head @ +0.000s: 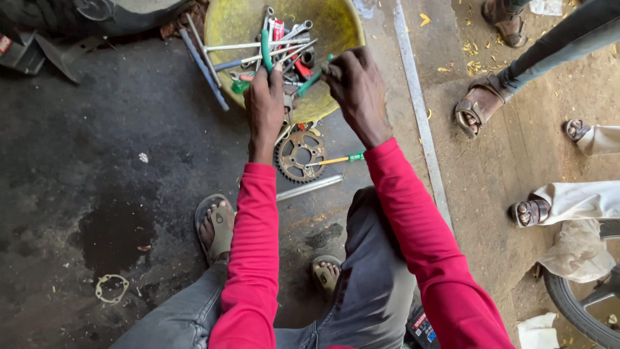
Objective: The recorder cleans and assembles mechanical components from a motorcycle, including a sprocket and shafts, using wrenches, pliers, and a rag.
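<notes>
Red label (5, 43): sitting at the far left edge on a dark object, small, red with white marks.
Dark box (421, 328): lying at the bottom edge beside the person's leg, showing a red-and-white label.
Red-and-white pack (277, 30): lying among tools in the yellow pan (336, 26).

Tools (284, 45) lie in pan (336, 22). Both hands over pan's near rim: left hand (265, 103) left of right hand (355, 87). Sprocket (298, 155) on floor between pan and feet.
</notes>
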